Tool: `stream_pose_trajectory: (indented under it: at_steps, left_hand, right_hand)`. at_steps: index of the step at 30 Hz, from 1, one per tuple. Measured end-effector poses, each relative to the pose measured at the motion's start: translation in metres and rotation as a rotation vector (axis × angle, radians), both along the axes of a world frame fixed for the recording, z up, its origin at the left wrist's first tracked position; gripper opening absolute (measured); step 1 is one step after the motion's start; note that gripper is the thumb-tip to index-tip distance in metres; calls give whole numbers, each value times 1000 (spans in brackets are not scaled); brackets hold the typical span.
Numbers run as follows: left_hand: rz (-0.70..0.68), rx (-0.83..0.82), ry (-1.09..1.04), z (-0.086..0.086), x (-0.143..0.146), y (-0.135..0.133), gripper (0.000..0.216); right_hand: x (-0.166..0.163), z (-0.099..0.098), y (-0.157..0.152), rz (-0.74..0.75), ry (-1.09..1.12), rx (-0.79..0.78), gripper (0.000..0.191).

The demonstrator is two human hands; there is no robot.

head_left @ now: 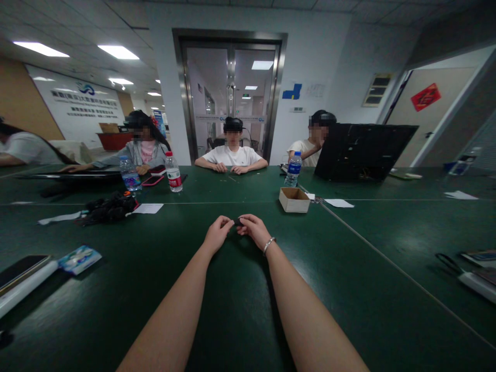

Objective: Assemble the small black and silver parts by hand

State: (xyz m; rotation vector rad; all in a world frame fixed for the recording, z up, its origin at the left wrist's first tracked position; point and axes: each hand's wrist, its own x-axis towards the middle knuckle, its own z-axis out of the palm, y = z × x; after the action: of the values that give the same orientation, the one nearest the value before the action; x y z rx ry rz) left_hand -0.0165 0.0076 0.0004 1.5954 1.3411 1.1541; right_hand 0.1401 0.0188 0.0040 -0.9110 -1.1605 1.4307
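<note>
Both my arms stretch forward over a dark green table (236, 289). My left hand (218, 233) and my right hand (252, 229) meet near the middle, fingertips pinched together. Between them is a small dark object (237, 222), too small to name, and both hands grip it. A silver bracelet (268, 245) circles my right wrist. Ahead and to the right of my hands stands an open cardboard box (294, 200); I cannot see what lies at its bottom.
Left are a tangle of black straps (110, 206), a blue-and-white packet (80, 259) and a phone (23, 271). Bottles (173, 173) (293, 169) stand farther back. A black monitor (364, 152) rises at right. Several people sit around the table, one person (232, 155) directly opposite.
</note>
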Motion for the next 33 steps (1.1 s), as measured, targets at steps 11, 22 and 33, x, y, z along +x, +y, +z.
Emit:
stream_pose_trajectory:
  at_steps: [11,22,33]
  left_hand:
    - [-4,-28,24,-1,0,1,44]
    - [0,-49,115,0,-1,1,50]
    - [-4,-44,123,0,0,-1,51]
  right_hand:
    - [0,-2,2,6,6,-9,16]
    - [0,-2,2,9,5,8,18]
    - [-1,-1,1,-2,8,-14,12]
